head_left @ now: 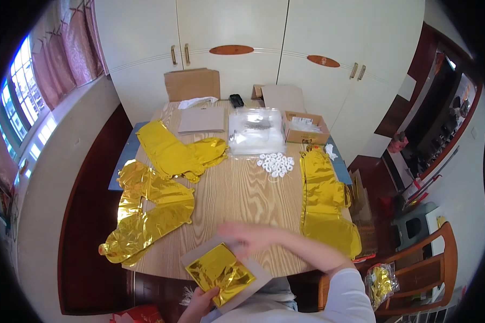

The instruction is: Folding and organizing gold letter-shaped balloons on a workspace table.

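Observation:
My left hand (199, 303) grips the lower left of a folded gold foil balloon (221, 273), its thumb on the foil. The folded foil lies flat on a pale grey card (260, 279), which shows around its edges, tilted at the table's front edge. My right hand (248, 237) is smeared by motion above the upper right corner of the card; whether its fingers touch the card cannot be seen. Unfolded flat gold foil balloons lie on the table: one at the left front (156, 210), one behind it (170, 151), and more along the right edge (326, 199).
On the wooden table (242, 199) are a heap of small white rings (275, 164), a stack of clear plastic bags (256, 132), grey cards (201, 119) and an open cardboard box (305, 127). A wooden chair (420, 274) with a bag of gold foil (382, 283) stands at right.

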Demonstrator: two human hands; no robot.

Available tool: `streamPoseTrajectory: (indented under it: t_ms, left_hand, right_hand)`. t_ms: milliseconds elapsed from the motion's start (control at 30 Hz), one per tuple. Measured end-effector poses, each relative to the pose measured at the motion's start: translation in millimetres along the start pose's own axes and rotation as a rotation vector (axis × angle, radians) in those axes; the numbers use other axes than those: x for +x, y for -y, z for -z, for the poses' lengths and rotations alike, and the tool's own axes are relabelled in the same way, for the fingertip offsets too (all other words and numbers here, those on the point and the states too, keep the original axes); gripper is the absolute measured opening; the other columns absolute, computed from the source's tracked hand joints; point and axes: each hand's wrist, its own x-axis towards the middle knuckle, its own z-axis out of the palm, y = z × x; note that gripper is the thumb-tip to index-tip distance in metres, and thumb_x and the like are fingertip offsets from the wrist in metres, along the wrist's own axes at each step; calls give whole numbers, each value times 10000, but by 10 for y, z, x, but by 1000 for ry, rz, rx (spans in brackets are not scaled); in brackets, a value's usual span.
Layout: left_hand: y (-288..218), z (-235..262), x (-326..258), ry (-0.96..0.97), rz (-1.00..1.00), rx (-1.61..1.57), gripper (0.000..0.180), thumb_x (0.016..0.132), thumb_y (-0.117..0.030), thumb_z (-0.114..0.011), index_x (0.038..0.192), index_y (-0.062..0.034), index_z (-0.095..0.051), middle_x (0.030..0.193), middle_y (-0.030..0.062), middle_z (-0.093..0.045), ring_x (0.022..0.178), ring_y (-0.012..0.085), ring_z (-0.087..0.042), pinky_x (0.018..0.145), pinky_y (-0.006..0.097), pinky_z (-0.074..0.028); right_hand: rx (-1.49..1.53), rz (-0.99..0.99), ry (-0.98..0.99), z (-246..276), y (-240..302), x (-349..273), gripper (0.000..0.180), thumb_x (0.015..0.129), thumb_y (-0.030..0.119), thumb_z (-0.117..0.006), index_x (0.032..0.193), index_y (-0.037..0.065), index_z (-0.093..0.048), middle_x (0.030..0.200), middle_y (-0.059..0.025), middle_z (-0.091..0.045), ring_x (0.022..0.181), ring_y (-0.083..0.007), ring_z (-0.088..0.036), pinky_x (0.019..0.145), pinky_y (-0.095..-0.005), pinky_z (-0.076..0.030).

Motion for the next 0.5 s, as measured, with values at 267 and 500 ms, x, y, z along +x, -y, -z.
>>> streamPoseTrajectory:
  t_ms: [267,500]
  left_hand:
    - [-209,98,-28,-60,-263,-36,443,873,54,-537,1308,-8,-475,1263,108,-584,1133,235,-585,971,370,-462]
    - [-576,-78,-94,-262,-24,38,459,898,-213,-690,1277,-91,-462,953,65,-594,769,177,-596,581,347,-538]
  right_hand:
    - [-237,-593,-699,1694,-2035,106,678,866,412,-622,1371,-3,-444,1418,-205,-458,1313,-366,-427,1098,-438,-343]
    - [-414,-972,-420,1978,-2771,296,872,818,667,-521,1475,123,-343,1571,-161,-219,1443,-381,-201,1150,-576,-161]
